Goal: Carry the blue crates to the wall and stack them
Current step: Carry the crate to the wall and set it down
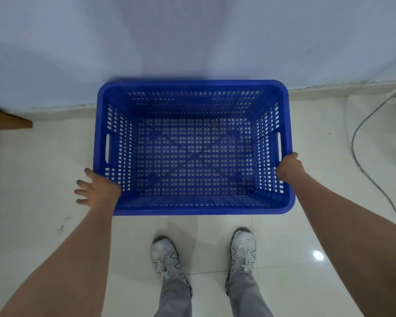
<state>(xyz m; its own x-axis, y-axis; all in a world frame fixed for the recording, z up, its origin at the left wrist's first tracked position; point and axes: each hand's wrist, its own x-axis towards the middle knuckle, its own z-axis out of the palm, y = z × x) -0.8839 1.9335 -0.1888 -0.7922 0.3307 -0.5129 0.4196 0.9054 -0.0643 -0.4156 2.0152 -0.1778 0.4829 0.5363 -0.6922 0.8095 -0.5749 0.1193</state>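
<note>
One perforated blue crate [193,145]: right hand [288,167] grips its rim, left hand [96,189] spread beside it.

You cannot see the right hand's [289,166] fingers; the crate [193,203] rim hides them. At the left edge, a brown board [8,120] is cut off. The cable [361,143] leaves the right edge.

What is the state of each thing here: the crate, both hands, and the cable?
blue crate: upright, empty, far rim against the wall.
left hand: open, fingers spread, beside the crate's left near corner.
right hand: gripping the crate's right rim.
cable: lying loose on the floor, right of the crate.
</note>
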